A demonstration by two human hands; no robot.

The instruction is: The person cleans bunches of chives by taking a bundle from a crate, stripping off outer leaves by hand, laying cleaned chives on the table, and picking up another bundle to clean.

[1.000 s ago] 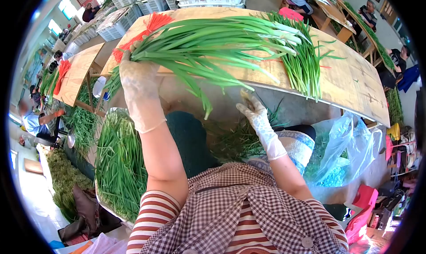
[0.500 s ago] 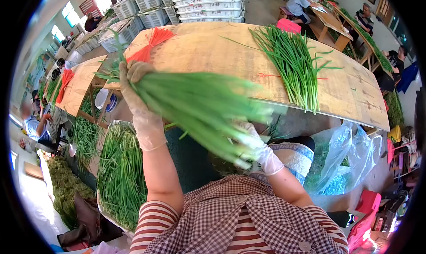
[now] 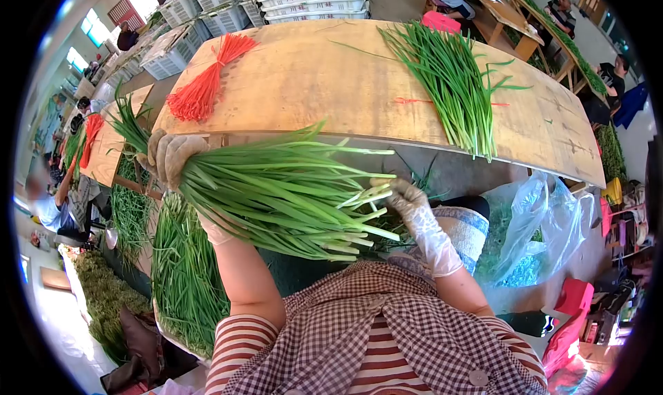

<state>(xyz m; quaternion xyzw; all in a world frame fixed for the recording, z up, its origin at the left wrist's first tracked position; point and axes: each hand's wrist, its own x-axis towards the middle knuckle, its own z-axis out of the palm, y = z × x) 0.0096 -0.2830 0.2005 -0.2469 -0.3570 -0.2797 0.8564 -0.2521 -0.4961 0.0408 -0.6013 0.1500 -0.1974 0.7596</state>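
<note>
My left hand [image 3: 173,159], in a dirty work glove, is closed around the leafy part of a large bunch of garlic chives [image 3: 276,195]. The bunch lies sideways in the air before my chest, its pale cut ends fanned out to the right. At those ends is my gloved right hand [image 3: 411,205], its fingers bent and pinched against a few stems. Another bunch of garlic chives [image 3: 449,91] rests on the wooden table [image 3: 311,84], with a red tie [image 3: 413,101] under it. A bundle of red ties [image 3: 215,77] lies at the table's left.
A crate heaped with chives [image 3: 186,277] stands at my left. To my right are a clear plastic bag [image 3: 532,236] and a blue-and-white sack [image 3: 463,236]. White crates [image 3: 311,1] are stacked beyond the table. Other people sit at tables on both sides.
The bunch was blurred by motion and tilted; now it is steadier and more level, lower and farther left. My right hand has risen to the cut ends from below them.
</note>
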